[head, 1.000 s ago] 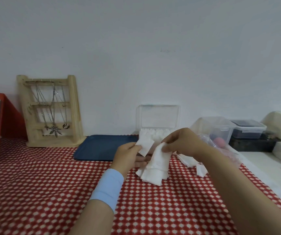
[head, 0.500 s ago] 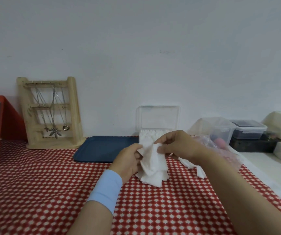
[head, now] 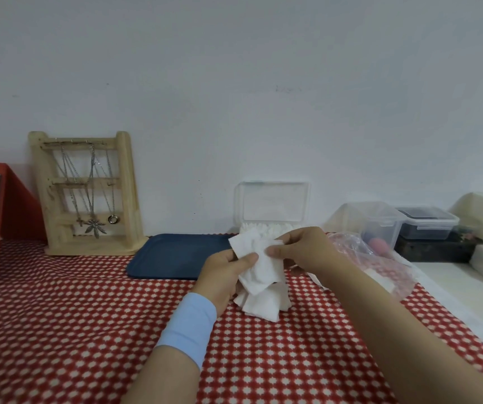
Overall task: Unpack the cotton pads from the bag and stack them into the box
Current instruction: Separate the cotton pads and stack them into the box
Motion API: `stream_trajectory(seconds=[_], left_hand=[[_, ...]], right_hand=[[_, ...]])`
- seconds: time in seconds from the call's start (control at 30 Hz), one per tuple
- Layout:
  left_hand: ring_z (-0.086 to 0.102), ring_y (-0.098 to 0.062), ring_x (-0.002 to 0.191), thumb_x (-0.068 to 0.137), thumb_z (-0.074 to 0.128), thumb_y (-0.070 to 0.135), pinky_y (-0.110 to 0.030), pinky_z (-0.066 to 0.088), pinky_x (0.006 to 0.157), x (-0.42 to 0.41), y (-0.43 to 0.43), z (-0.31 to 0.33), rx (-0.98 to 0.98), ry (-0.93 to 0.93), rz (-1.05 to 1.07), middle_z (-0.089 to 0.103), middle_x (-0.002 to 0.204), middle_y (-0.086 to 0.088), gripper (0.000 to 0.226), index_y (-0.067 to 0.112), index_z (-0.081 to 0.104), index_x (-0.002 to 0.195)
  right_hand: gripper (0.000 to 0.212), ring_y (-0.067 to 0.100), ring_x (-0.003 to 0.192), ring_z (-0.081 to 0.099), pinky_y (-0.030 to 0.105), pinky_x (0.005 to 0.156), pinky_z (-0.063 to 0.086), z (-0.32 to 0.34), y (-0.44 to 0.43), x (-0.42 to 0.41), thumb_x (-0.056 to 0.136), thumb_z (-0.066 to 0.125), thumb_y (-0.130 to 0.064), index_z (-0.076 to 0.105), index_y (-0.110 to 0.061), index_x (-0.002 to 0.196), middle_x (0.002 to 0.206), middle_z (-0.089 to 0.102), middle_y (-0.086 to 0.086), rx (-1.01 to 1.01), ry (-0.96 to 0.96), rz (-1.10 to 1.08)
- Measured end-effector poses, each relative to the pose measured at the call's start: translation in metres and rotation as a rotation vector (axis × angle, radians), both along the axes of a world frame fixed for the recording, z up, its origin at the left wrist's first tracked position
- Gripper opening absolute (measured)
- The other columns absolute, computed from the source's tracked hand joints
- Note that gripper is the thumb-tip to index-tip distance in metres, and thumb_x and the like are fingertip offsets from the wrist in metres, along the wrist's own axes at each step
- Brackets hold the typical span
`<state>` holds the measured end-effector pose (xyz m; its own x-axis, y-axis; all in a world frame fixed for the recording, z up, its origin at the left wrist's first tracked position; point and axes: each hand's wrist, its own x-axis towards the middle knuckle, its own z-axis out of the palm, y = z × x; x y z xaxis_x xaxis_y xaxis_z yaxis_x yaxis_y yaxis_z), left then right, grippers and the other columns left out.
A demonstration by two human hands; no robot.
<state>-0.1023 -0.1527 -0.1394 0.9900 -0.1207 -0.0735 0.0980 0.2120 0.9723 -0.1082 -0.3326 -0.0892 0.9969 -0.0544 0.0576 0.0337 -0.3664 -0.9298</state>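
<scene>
Cotton pads [head: 259, 265]: loose bunch held above the checked cloth [head: 74, 316], just before the box [head: 272, 223], likely to square them before stacking. Left hand [head: 222, 275] pinches the bunch's side; right hand [head: 301, 250] grips the top edge. Box lid stands open, pads already inside. Plastic bag [head: 377, 263] lies slack to the right.

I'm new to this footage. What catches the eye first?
Both hands, left and right, pinch a white bundle of cotton pads mid-table over the red checked cloth. Behind them the clear box stands open against the wall, pads inside. At left stands a wooden rack hung with necklaces.
</scene>
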Motion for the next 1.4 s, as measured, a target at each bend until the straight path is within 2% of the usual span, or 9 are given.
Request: stream_trajectory(seconds=[0.1, 0.27, 0.4, 0.53, 0.7, 0.93, 1.2, 1.3, 1.4], left_hand=[[0.075, -0.027, 0.100, 0.096, 0.068, 0.013, -0.043, 0.060, 0.089, 0.000, 0.000, -0.001, 0.021, 0.000, 0.037, 0.079, 0.103, -0.009, 0.013, 0.009, 0.075, 0.106], [0.073, -0.029, 0.104, 0.095, 0.069, 0.013, -0.046, 0.060, 0.092, 0.003, 0.004, -0.004, 0.026, 0.031, 0.053, 0.079, 0.104, -0.009, 0.014, 0.010, 0.076, 0.108], [0.072, -0.028, 0.097, 0.096, 0.068, 0.016, -0.035, 0.060, 0.073, 0.002, 0.002, -0.002, 0.009, 0.046, 0.014, 0.078, 0.105, -0.014, 0.017, 0.007, 0.076, 0.108], [0.071, -0.035, 0.109, 0.097, 0.067, 0.018, -0.046, 0.057, 0.098, 0.001, -0.001, -0.002, 0.049, 0.027, -0.071, 0.077, 0.108, -0.015, 0.019, 0.007, 0.078, 0.109], [0.070, -0.033, 0.112, 0.101, 0.061, 0.017, -0.045, 0.056, 0.100, -0.003, -0.004, 0.001, 0.094, -0.026, -0.144, 0.077, 0.112, -0.014, 0.023, 0.006, 0.075, 0.115], [0.070, -0.035, 0.112, 0.099, 0.063, 0.016, -0.049, 0.054, 0.103, -0.005, -0.001, 0.004, 0.112, -0.017, -0.189, 0.075, 0.113, -0.019, 0.023, 0.003, 0.075, 0.115], [0.074, -0.033, 0.100, 0.100, 0.062, 0.017, -0.041, 0.061, 0.085, -0.008, 0.001, 0.013, -0.049, -0.040, 0.038, 0.077, 0.102, -0.018, 0.021, 0.003, 0.074, 0.107], [0.075, -0.030, 0.097, 0.102, 0.059, 0.017, -0.038, 0.061, 0.081, -0.010, 0.001, 0.014, -0.077, -0.030, 0.021, 0.077, 0.106, -0.018, 0.021, 0.003, 0.071, 0.113], [0.077, -0.024, 0.091, 0.103, 0.058, 0.015, -0.031, 0.062, 0.076, -0.011, 0.008, 0.016, 0.121, -0.071, -0.004, 0.079, 0.101, -0.012, 0.020, 0.004, 0.071, 0.114]], right_hand=[[0.014, 0.027, 0.075, 0.075, 0.039, 0.070, 0.063, 0.001, -0.003, 0.002, 0.075, 0.088, -0.016, 0.077, -0.007, 0.077, 0.077, 0.077, 0.008, -0.028, -0.031, -0.055], [0.013, 0.022, 0.068, 0.072, 0.029, 0.057, 0.062, 0.013, -0.019, 0.002, 0.083, 0.082, -0.012, 0.075, -0.002, 0.086, 0.085, 0.076, 0.013, 0.039, -0.110, -0.081], [0.014, 0.014, 0.057, 0.061, 0.025, 0.051, 0.051, 0.022, -0.025, 0.000, 0.085, 0.079, -0.010, 0.075, 0.000, 0.093, 0.078, 0.073, 0.010, 0.144, -0.102, 0.107], [0.010, 0.006, 0.051, 0.058, 0.021, 0.051, 0.049, 0.017, -0.012, -0.004, 0.084, 0.081, -0.011, 0.076, -0.003, 0.089, 0.073, 0.072, 0.003, 0.047, -0.129, 0.182], [0.016, 0.003, 0.046, 0.056, 0.019, 0.051, 0.049, 0.013, -0.007, -0.002, 0.083, 0.083, -0.015, 0.075, -0.002, 0.087, 0.073, 0.071, 0.002, 0.009, -0.128, 0.123], [0.010, 0.005, 0.062, 0.067, 0.016, 0.053, 0.048, 0.016, -0.015, -0.006, 0.085, 0.081, -0.019, 0.075, -0.011, 0.086, 0.077, 0.076, -0.001, -0.053, 0.014, 0.232], [0.013, 0.016, 0.066, 0.067, 0.030, 0.066, 0.052, 0.015, -0.010, -0.006, 0.087, 0.079, -0.020, 0.077, -0.008, 0.093, 0.083, 0.078, 0.008, -0.034, 0.025, 0.258], [0.011, 0.010, 0.062, 0.067, 0.021, 0.056, 0.050, 0.016, -0.010, -0.007, 0.086, 0.079, -0.018, 0.076, -0.008, 0.089, 0.075, 0.075, 0.001, -0.091, 0.007, 0.283], [0.014, 0.007, 0.064, 0.067, 0.017, 0.050, 0.046, 0.021, -0.019, -0.006, 0.084, 0.081, -0.020, 0.074, -0.009, 0.087, 0.072, 0.072, -0.003, -0.235, -0.038, 0.262]])
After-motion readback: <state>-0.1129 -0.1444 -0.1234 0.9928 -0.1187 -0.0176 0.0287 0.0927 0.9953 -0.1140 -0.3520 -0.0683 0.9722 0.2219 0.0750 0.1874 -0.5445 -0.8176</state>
